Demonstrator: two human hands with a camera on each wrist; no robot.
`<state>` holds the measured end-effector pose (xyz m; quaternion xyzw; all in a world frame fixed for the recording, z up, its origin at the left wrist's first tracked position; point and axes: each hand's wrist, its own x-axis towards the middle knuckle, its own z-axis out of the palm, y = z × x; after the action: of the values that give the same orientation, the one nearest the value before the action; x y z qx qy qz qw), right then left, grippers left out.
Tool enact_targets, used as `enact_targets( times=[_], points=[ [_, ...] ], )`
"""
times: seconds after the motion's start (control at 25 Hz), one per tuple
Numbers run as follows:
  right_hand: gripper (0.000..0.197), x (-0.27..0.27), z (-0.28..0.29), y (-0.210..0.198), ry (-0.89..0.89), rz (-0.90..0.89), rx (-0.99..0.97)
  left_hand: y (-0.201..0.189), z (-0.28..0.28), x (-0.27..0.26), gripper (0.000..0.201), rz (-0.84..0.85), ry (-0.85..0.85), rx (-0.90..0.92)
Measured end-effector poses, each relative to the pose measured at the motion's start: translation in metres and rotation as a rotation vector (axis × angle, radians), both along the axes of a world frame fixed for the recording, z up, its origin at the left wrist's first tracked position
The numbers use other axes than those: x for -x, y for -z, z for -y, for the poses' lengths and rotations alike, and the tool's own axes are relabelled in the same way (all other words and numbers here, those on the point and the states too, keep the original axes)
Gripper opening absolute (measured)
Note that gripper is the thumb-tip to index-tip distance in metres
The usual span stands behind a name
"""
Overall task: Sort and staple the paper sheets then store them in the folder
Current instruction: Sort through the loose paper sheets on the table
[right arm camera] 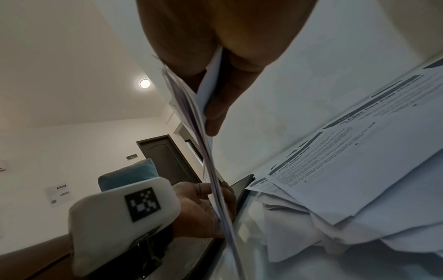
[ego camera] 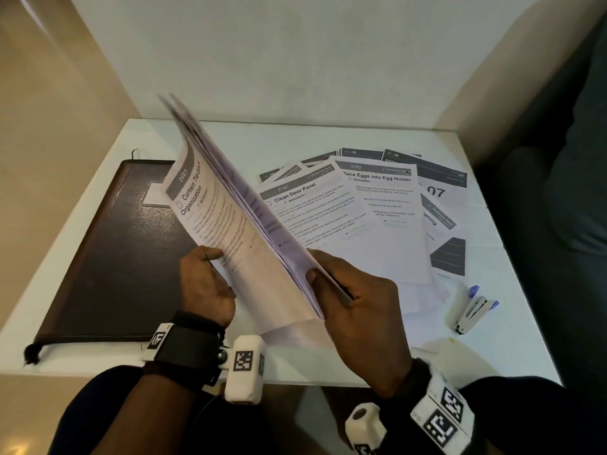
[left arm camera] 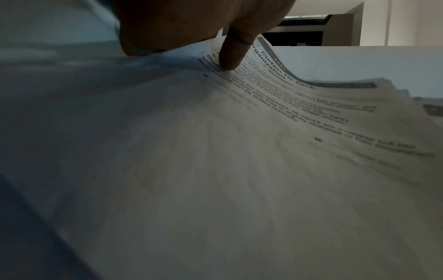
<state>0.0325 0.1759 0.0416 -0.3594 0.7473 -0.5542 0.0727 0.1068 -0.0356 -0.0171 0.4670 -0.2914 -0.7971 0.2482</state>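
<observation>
Left thumb [left arm camera: 231, 56] pressed flat on the printed face of the top sheet, remaining fingers hidden behind the stack [ego camera: 230, 205] — left hand [ego camera: 205, 284] clamping the near left edge just below centre frame. Right thumb [ego camera: 312, 275] curled over the stack's near right edge, fingers [right arm camera: 215, 111] wrapped behind — right hand [ego camera: 358, 310] gripping the same bundle, held tilted on edge above the table [ego camera: 492, 356]. Sheet edges visibly fanned and uneven at the top, so a likely slip: a loose page sliding out if either pinch relaxes during squaring. Bottom edge curling near the table's front rim at lower centre; tapping down there risks creasing, or pages dropping off the front. More loose sheets [ego camera: 368, 205] spread across centre right, easily disturbed by the swinging bundle. Stapler [ego camera: 473, 311] lying at right, near the table's edge, within knocking reach of the right wrist. Dark folder [ego camera: 115, 257] closed at left, partly beneath the raised stack.
</observation>
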Motion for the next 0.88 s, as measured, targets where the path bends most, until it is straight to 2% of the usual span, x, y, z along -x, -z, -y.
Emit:
enact_targets(
  times=[0.2,0.32,0.44,0.52,0.6,0.68,0.76,0.88],
  points=[
    [0.031,-0.004,0.001,0.006,-0.006,-0.020,0.007,-0.003,0.000,0.000,0.038,0.052,0.018,0.014],
    [0.037,-0.005,0.002,-0.002,-0.058,0.066,-0.020,-0.007,-0.003,0.002,0.023,0.054,-0.008,0.104],
    [0.045,0.004,-0.001,-0.011,-0.144,0.181,-0.014,-0.012,-0.003,0.003,0.023,-0.027,-0.043,0.200],
    [0.051,0.016,-0.005,-0.017,-0.218,0.258,-0.013,-0.023,-0.004,0.004,0.021,-0.068,-0.062,0.373],
    [0.049,0.030,-0.007,-0.021,-0.233,0.238,-0.044,-0.038,-0.007,0.006,0.028,-0.102,-0.038,0.617],
    [0.040,0.044,-0.007,-0.022,-0.158,0.211,-0.029,-0.053,-0.016,0.007,0.039,-0.183,-0.011,0.709],
    [0.027,0.057,-0.006,-0.019,-0.035,0.226,0.032,-0.063,-0.028,0.009,0.042,-0.227,0.014,0.806],
    [0.026,0.070,-0.008,-0.012,0.090,0.295,0.079,-0.060,-0.042,0.010,0.042,-0.222,0.096,0.933]
  ],
)
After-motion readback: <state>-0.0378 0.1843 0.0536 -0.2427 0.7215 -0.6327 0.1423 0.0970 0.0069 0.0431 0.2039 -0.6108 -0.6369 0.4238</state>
